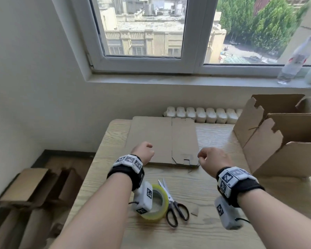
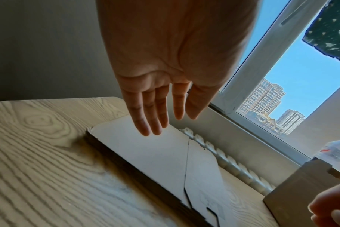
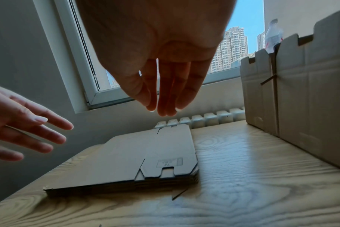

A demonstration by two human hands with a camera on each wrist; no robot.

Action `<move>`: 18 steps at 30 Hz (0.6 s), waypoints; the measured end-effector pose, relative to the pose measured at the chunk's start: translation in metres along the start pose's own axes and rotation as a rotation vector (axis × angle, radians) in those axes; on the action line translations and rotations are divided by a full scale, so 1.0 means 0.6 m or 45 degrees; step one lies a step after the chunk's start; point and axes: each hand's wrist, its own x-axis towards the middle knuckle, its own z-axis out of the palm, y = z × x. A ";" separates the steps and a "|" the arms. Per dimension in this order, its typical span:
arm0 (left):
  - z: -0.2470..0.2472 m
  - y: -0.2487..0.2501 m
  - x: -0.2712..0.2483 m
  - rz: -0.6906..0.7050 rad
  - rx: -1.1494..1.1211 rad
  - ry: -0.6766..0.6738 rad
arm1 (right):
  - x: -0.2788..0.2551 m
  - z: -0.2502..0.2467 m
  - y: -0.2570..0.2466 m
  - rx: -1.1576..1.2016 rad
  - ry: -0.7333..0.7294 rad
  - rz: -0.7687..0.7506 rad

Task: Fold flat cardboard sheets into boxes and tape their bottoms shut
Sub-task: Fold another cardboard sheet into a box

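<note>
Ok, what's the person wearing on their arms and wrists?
Bare forearms, no sleeves. The left wrist and right wrist each carry a black strap topped with white blocks bearing black-and-white square markers. A white camera box with a marker hangs under each; a thin black cable trails from each.

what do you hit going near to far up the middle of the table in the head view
tape roll beside scissors → stack of flat cardboard sheets, with left hand and right hand over its near edge → radiator → window sill

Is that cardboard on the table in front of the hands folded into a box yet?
No, the cardboard stack still lies flat on the table; neither hand touches it.
</note>
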 end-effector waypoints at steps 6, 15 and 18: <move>-0.010 -0.042 0.053 -0.074 -0.005 0.067 | 0.066 0.051 -0.013 0.034 -0.077 0.054; -0.012 -0.084 0.161 -0.299 0.069 0.222 | 0.168 0.140 0.003 0.043 -0.222 0.102; -0.006 -0.098 0.186 -0.393 0.096 0.258 | 0.190 0.158 0.017 0.066 -0.248 0.166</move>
